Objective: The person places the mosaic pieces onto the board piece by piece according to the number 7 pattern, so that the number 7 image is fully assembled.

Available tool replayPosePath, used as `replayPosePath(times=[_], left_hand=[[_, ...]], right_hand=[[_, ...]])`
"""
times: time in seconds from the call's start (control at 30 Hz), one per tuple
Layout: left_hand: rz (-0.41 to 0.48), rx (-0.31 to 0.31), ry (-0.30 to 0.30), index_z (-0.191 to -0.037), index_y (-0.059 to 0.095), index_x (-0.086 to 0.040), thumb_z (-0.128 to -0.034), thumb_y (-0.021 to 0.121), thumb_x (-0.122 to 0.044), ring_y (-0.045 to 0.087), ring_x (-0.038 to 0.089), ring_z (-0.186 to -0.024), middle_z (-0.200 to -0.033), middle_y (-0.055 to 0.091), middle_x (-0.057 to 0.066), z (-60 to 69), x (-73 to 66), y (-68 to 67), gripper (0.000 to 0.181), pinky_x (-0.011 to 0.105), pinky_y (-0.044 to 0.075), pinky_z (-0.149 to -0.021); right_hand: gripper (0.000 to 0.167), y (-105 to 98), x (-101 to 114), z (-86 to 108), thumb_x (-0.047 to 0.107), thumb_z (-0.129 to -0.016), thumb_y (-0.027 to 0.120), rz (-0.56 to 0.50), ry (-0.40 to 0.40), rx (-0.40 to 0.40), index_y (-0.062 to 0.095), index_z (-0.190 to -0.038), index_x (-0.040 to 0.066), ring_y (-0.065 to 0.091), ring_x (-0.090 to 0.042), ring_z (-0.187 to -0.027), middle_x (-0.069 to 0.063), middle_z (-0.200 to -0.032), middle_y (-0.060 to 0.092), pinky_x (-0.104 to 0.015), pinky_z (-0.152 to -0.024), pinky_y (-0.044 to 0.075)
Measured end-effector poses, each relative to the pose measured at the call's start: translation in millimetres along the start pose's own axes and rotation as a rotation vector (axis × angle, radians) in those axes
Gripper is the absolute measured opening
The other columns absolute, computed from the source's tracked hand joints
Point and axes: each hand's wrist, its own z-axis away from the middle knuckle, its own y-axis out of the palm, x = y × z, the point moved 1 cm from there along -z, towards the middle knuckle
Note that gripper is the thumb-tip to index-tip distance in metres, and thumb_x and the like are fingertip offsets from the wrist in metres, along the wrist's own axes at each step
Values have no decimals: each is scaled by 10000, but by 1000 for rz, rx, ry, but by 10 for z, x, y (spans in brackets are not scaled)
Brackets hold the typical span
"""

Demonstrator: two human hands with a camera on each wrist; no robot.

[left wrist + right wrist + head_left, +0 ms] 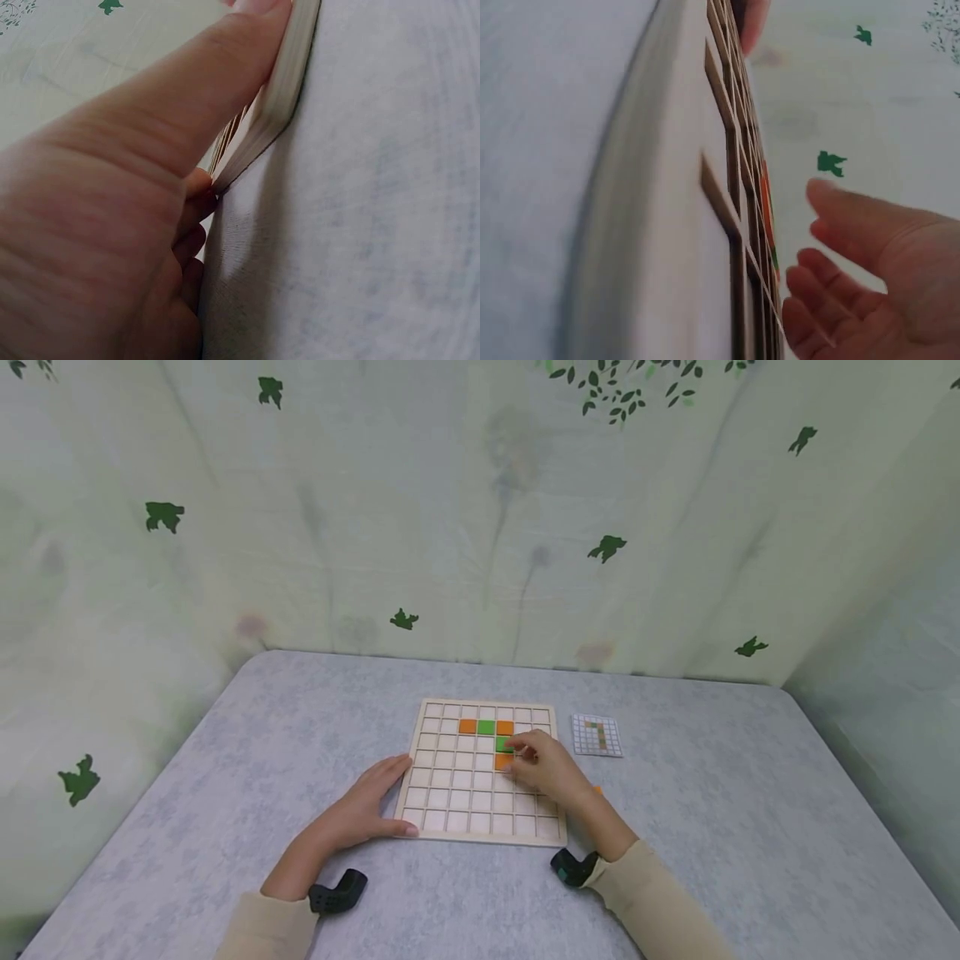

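Observation:
A square wooden grid board (450,779) lies on the table. Several flat square tiles sit in its cells: an orange tile (468,727), a green tile (486,727) and another orange tile (506,727) in a row, with a green tile (502,744) and an orange tile (503,762) below the row's right end. My left hand (367,806) rests at the board's near left corner, thumb on the front edge and fingers along the left side. Over the lower tiles hovers my right hand (551,768); the right wrist view shows its thumb and fingers apart, nothing visible between them.
Right of the board lies a small printed card (597,735) with a grid and coloured squares. Something orange (597,790) peeks out beside my right wrist, mostly hidden. A patterned cloth backdrop (465,527) rises behind the grey table (712,793).

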Motion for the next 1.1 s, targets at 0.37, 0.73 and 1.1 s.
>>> replayPosePath(times=[0.37,0.73,1.1], left_hand=[[-15,-8,-2,-1410,241,-6,-631,705,-582,157,366,-1309,-1438,231,177,13,-5,-10,1074,539,194,-1005],[-15,-6,-2,-1412,238,-9,-637,710,-571,152,360,-1312,-1442,224,172,7,-18,-22,1067,538,192,-1007],[-7,-1,2,-1417,233,-22,-636,698,-591,140,362,-1315,-1446,217,165,2,11,11,1072,549,187,-1003]], right_hand=[[503,-524,58,417,204,-777,710,19,-121,-69,528,-1231,86,491,-226,-1033,-93,-1179,540,-448,-848,420],[532,-717,-249,1026,179,-742,736,92,-94,-100,529,-1216,56,516,-193,-1005,-50,-1146,558,-389,-823,446],[514,-673,-501,1375,287,-703,757,138,78,-29,570,-1144,104,548,-147,-939,17,-1073,579,-295,-814,456]])
